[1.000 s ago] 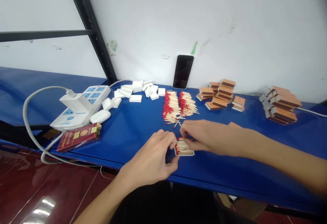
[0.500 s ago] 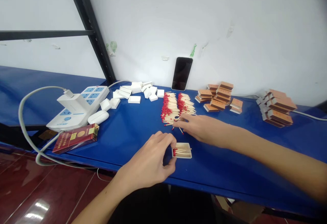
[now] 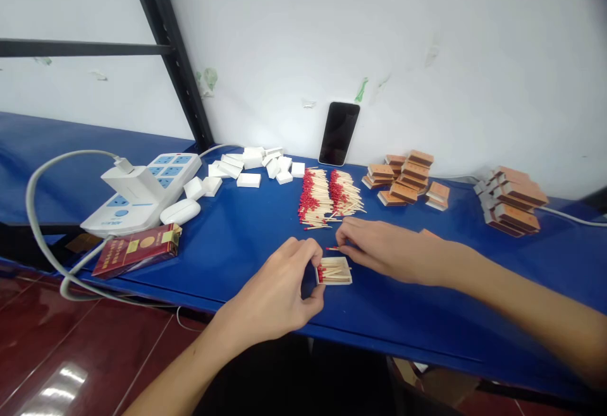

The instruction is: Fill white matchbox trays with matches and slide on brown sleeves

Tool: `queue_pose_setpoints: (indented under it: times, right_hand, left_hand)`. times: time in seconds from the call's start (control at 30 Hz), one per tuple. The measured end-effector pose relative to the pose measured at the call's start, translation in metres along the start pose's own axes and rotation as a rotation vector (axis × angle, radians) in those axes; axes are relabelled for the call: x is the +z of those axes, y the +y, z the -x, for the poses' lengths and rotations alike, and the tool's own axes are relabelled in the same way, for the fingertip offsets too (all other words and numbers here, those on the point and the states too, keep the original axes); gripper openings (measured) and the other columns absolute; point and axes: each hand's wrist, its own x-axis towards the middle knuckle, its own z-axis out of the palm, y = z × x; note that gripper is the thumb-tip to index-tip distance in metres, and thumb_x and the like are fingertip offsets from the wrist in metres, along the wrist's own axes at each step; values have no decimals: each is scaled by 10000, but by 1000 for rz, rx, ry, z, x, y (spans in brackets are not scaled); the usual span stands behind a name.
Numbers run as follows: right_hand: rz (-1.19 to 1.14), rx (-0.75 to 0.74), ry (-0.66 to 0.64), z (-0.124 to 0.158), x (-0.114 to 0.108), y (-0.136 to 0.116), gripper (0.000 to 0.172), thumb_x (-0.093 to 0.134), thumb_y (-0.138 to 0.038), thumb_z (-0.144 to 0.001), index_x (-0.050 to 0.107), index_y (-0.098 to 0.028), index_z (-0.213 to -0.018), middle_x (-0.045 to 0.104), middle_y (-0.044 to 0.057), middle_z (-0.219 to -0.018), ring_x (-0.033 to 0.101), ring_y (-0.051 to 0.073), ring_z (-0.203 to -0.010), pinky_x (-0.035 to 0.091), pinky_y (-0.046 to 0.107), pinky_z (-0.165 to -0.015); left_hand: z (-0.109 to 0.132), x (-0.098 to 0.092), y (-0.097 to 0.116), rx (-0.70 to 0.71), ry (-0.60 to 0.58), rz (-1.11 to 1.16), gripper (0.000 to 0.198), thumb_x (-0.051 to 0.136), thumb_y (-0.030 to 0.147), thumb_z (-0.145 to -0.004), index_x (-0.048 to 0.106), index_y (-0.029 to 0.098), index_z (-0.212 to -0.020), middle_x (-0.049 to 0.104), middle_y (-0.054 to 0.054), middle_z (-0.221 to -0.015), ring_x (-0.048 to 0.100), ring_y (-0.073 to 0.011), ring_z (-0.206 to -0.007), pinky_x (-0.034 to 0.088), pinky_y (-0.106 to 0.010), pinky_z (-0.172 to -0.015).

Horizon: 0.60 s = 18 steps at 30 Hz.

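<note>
My left hand (image 3: 289, 286) grips the left end of a small white matchbox tray (image 3: 345, 282) between thumb and fingers. Inside the tray lie several matches (image 3: 334, 272), their red heads toward the left. Just behind the tray's right side, my right hand (image 3: 374, 246) is closed in a pinch on a match (image 3: 332, 249), whose red head pokes out to the left. Farther back, loose matches lie in two piles, a left pile (image 3: 317, 198) and a right pile (image 3: 347, 195), heads mostly to the left.
White tray pieces (image 3: 249, 180) are scattered at back left. Orange matchboxes (image 3: 404, 195) and another stack (image 3: 516, 201) stand at right. A phone (image 3: 339, 134) leans on the wall. A power strip (image 3: 142, 210), white case (image 3: 180, 212) and red pack (image 3: 137, 251) sit left.
My right hand has come away from the match piles toward the tray, bringing a match with it. The left hand still holds the tray.
</note>
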Motion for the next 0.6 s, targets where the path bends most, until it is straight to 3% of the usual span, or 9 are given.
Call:
queue_pose_setpoints:
  times: [0.13,0.3,0.4,0.5,0.6]
  right_hand:
    - [-169,27,-5,12,3,-12,182,386,-315,-1033,507,-219,-937,599,20,-922,562,164,-755,428,307,-667]
    - [-219,11,-39,4,17,-21,174,423,-273,-1015,557,-199,-931,601,50,-952,581,181,-800,461,337,-720]
    - [-286,18,11,3,14,-19,178,431,-283,-1013,572,-205,-937,624,47,-972,589,179,-857,462,333,-765]
    - [-387,87,42,8,9,-13,160,478,-287,-982,601,-213,-911,653,21,-874,597,162,-783,458,301,-699]
    - [-594,181,-43,10,9,-10,153,520,-287,-944,635,-195,-903,648,2,-749,598,142,-649,454,269,-598]
  left_hand:
    - [-1,0,0,-17,6,14,249,588,115,-794,465,235,-974,515,15,-903,523,-174,-821,415,-291,-722]
    - [-3,-2,1,12,-21,16,265,570,93,-806,510,240,-1018,570,4,-938,545,-193,-888,437,-310,-771]
    - [-4,-3,1,54,-28,17,247,561,76,-810,537,234,-997,606,-3,-965,545,-196,-920,446,-317,-806]
    - [-3,-2,1,66,-17,14,286,570,76,-809,554,234,-1046,627,-16,-1006,548,-207,-947,455,-327,-830]
    - [-3,-2,1,74,-12,12,332,570,84,-820,564,241,-1113,638,-26,-1037,544,-218,-980,460,-340,-861]
